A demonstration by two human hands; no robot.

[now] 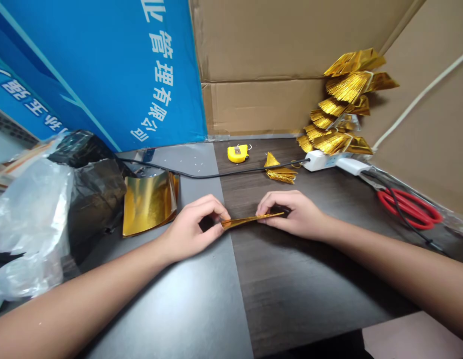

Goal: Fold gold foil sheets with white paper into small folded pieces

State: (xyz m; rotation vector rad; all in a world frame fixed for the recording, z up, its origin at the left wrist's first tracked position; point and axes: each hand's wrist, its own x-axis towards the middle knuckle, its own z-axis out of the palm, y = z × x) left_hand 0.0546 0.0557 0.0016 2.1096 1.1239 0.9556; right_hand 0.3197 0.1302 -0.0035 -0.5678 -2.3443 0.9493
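Note:
Between my hands, just above the dark tabletop, is a folded piece of gold foil paper [242, 221], seen nearly edge-on. My left hand [197, 224] pinches its left end between thumb and fingers. The other end is gripped by my right hand [291, 212], with a thin gold tip showing past the fingers. To the left of my left hand lies a stack of gold foil sheets [149, 202], slightly curled. Beyond my right hand sits a small bundle of folded gold paper [279, 169].
Several bundles of fan-folded gold paper [347, 87] are piled at the back right. Near them are a white power strip [317, 160] and red-handled scissors [406, 207]. A yellow tape measure [237, 154] stands behind a black cable [205, 176]. Plastic bags [33, 214] crowd the left side.

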